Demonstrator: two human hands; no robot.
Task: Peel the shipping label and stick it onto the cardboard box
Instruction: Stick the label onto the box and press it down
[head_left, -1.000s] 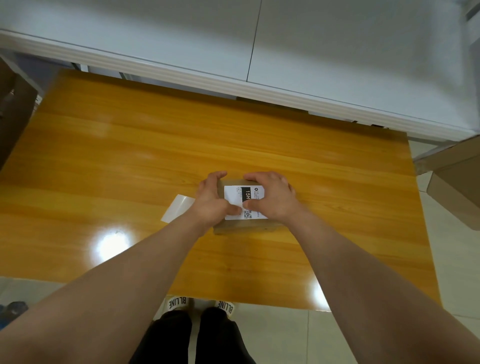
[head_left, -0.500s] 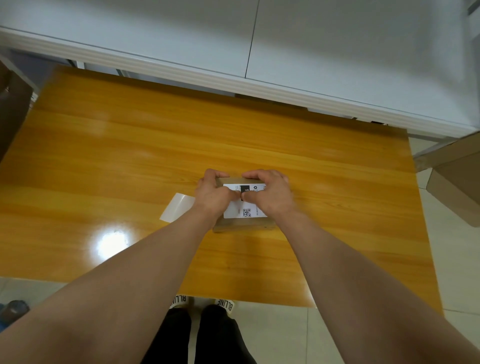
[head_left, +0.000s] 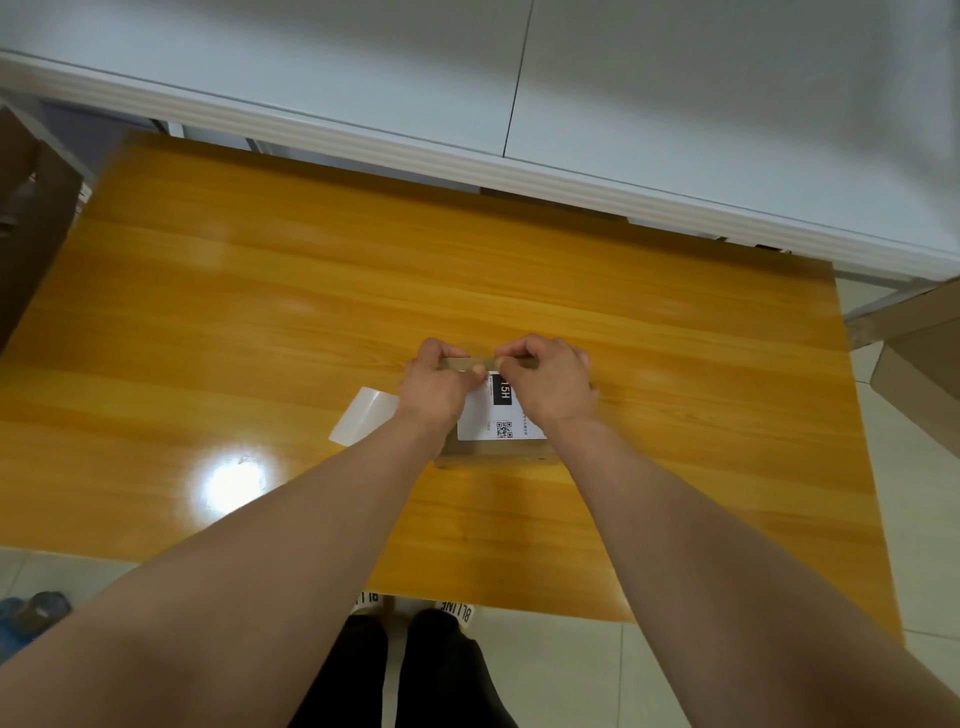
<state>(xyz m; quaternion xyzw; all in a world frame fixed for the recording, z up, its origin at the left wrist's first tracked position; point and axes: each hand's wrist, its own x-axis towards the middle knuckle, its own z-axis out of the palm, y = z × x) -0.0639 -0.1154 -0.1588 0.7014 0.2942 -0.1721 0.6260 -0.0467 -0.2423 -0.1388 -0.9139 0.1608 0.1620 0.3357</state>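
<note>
Two hands, the left hand (head_left: 434, 387) and the right hand (head_left: 551, 376), press their fingertips on the far edge of a white label (head_left: 500, 415) lying on top of a small brown box (head_left: 493, 457) on a yellow wooden table (head_left: 311, 291), with a shiny blank paper (head_left: 363, 415) just beside the left wrist.

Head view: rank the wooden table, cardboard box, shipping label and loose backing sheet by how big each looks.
1. wooden table, by far the largest.
2. cardboard box, partly hidden under both hands.
3. shipping label, lying on the box top.
4. backing sheet, though an arm covers part of it, so its rank against the label is unsure.
</note>
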